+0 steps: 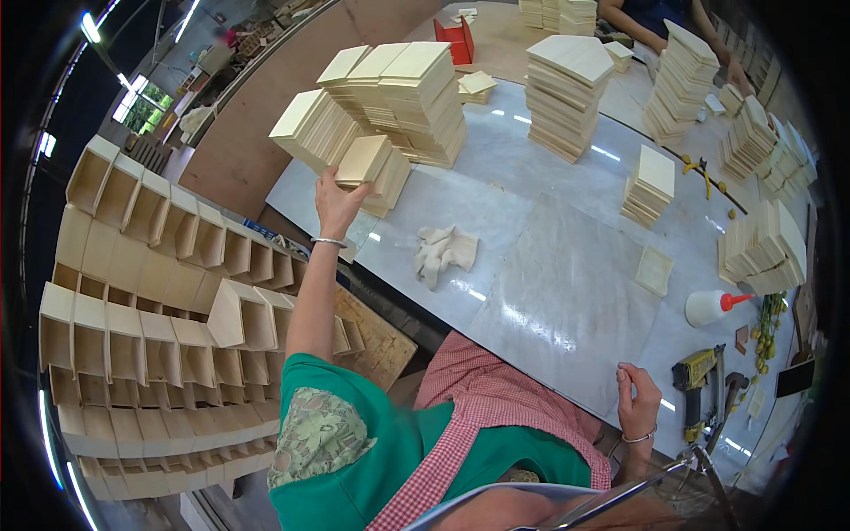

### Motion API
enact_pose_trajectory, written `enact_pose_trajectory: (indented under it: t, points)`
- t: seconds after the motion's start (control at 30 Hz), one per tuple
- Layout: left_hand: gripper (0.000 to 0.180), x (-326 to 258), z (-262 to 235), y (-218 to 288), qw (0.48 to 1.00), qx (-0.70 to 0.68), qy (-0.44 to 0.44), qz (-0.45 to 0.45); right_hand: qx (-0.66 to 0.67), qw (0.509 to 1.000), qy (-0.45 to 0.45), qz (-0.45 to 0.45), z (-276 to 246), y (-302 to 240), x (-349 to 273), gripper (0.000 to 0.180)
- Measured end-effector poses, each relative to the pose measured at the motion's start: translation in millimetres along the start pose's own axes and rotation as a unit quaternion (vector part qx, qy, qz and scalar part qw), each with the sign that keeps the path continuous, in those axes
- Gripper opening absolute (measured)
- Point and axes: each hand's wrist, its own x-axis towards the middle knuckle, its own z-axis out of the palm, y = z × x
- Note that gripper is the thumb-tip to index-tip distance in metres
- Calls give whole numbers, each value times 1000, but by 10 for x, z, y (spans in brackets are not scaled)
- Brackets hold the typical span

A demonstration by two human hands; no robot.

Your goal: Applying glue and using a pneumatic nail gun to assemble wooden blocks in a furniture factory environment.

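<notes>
1. Several tall panel columns (390,102) stand at 1 o'clock from the left hand (339,202), and a leaning stack (310,124) at 11, crowding the short stack (376,173) on its far side.
2. Crumpled off-white cloth (444,253) lies at 4 o'clock from that hand; rows of open compartments (124,341) spread at 8.
3. From the right hand (637,405), a nail gun (697,379) sits at 2 o'clock, a red-tipped white bottle (706,308) at 1.
4. Panels are pale, thin wood, piled edge over edge; the tabletop (540,292) is glossy, grey-veined.
5. Left thumb and fingers part across the short stack's near edge, touching; whether they pinch a panel, I cannot tell. It lies at 1–2 o'clock from them.
6. Right fingers curl loosely beside the table edge; whether thumb and fingertip meet is unclear.
</notes>
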Motion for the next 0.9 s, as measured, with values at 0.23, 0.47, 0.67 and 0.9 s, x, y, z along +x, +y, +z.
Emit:
enact_pose_trajectory:
  t: [0.23,0.47,0.67,0.9]
  points:
    - [46,49,-123,-57,979,-182,-24,-92,33,999,-24,-22,171,-145,241,10]
    - [21,-92,-160,-78,889,-428,-70,-148,78,995,-49,-34,298,-223,306,9]
    - [32,-76,-26,-84,926,-354,-15,-133,80,995,-47,-29,329,-99,185,10]
    - [59,-146,117,-148,995,-78,46,32,66,996,-53,2,364,-9,131,10]
